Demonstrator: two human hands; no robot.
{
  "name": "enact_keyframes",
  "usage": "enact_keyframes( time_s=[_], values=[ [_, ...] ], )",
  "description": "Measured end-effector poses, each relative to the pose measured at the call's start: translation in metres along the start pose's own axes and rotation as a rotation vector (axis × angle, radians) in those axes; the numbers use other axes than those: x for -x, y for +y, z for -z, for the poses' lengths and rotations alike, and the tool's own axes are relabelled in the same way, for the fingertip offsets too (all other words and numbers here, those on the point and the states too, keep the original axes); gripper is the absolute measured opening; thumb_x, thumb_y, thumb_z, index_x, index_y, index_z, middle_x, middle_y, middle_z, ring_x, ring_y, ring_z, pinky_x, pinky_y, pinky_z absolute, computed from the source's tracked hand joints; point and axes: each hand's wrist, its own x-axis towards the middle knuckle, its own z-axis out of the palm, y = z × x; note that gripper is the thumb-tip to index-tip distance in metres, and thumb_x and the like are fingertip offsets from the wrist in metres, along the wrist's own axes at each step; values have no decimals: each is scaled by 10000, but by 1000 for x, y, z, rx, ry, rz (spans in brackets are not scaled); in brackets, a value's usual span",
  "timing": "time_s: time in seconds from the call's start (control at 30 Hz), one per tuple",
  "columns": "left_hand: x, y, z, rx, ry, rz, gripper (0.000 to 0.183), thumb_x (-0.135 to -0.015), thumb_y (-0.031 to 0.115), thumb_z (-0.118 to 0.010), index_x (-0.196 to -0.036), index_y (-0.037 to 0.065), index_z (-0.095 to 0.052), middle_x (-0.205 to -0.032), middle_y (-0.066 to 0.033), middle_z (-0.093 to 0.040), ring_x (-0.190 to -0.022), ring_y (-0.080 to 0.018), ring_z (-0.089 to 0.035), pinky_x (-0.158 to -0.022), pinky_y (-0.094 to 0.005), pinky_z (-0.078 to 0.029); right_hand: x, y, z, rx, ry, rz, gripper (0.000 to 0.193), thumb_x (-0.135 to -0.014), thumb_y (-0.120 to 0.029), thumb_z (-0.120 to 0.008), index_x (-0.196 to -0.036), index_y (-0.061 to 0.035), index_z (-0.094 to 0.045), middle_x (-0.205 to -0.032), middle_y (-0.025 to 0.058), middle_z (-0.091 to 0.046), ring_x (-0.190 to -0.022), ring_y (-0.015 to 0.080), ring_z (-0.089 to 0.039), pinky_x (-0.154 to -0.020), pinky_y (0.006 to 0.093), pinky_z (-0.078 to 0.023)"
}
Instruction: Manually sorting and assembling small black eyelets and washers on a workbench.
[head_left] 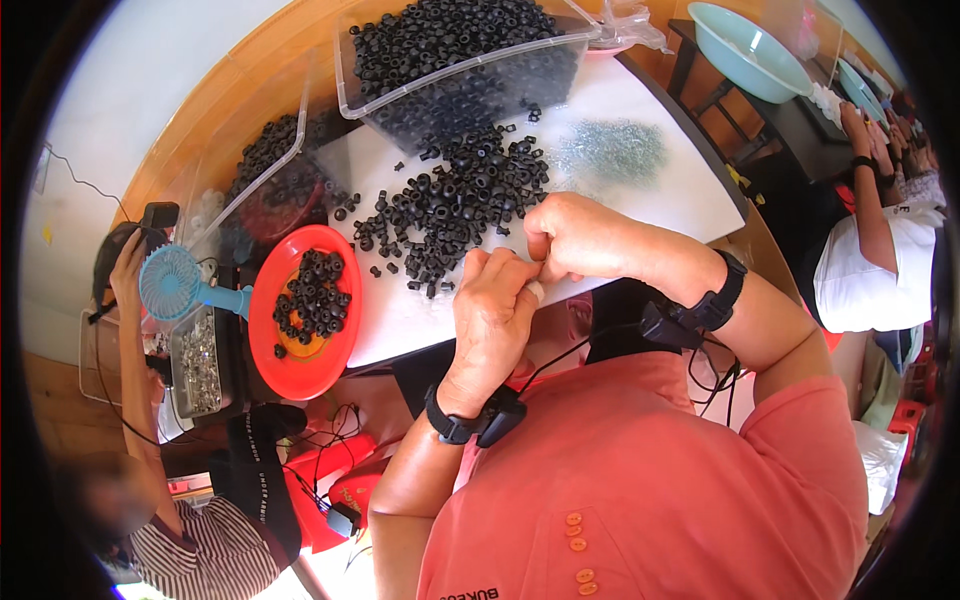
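My left hand and my right hand meet over the near edge of the white tabletop. Both have their fingers curled and pinched together, fingertips almost touching. Whatever lies between them is hidden by the fingers. A small pale wrap shows on a fingertip where the hands meet. Just beyond the hands spreads a loose heap of small black plastic parts, some round and hollow. To the right of that heap lies a scatter of thin, silvery metal pieces, too fine to make out singly.
A clear plastic bin full of black parts stands at the back. Left of it is another clear bin. A red plate holds several black parts, beside a blue handheld fan and a metal tray. Other people sit left and right.
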Motion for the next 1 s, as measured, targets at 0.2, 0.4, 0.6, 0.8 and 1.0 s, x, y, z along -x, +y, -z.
enact_keyframes(
  time_s=[0.2, 0.4, 0.6, 0.8, 1.0],
  values=[
    [-4, 2, -11, 14, 62, 134, 131, -770, -33, -698, -882, 37, -695, -802, -66, -608, -815, -253, -495, -744, -355, -432, 1, 18, -5, -122, 43, 69, 103, -712, 8, -632, -797, 11, -689, -674, 155, -656, -616, 274, -662, -549, 422, -495],
    [-4, 3, -11, 30, 69, 147, 107, -778, -19, -709, -870, 34, -700, -786, -65, -602, -807, -246, -486, -745, -354, -425, 10, 13, -13, 163, 266, 145, 137, -731, -71, -616, -811, -7, -706, -798, 238, -684, -782, 398, -675, -680, 475, -504],
    [-6, 4, -19, -24, 103, 161, 95, -787, -5, -716, -863, 50, -701, -766, -59, -596, -787, -254, -477, -719, -363, -423, 10, 16, 0, -34, 101, 77, 126, -706, -47, -609, -783, 21, -682, -776, 231, -684, -717, 363, -675, -635, 442, -491],
    [-9, 5, -21, -99, 118, 117, 109, -768, -4, -726, -843, 59, -678, -765, -70, -581, -768, -282, -482, -687, -384, -424, 4, 19, -4, 83, 156, 154, 93, -711, -33, -606, -740, 20, -677, -782, 241, -681, -703, 376, -664, -632, 453, -489],
    [-7, 0, -23, -151, 159, 21, 117, -764, -1, -728, -829, 60, -653, -777, -76, -588, -767, -293, -502, -672, -401, -437, 5, 14, -9, 187, 184, 170, 78, -729, -22, -613, -763, 21, -668, -751, 222, -674, -702, 361, -662, -636, 457, -493]
  ],
)
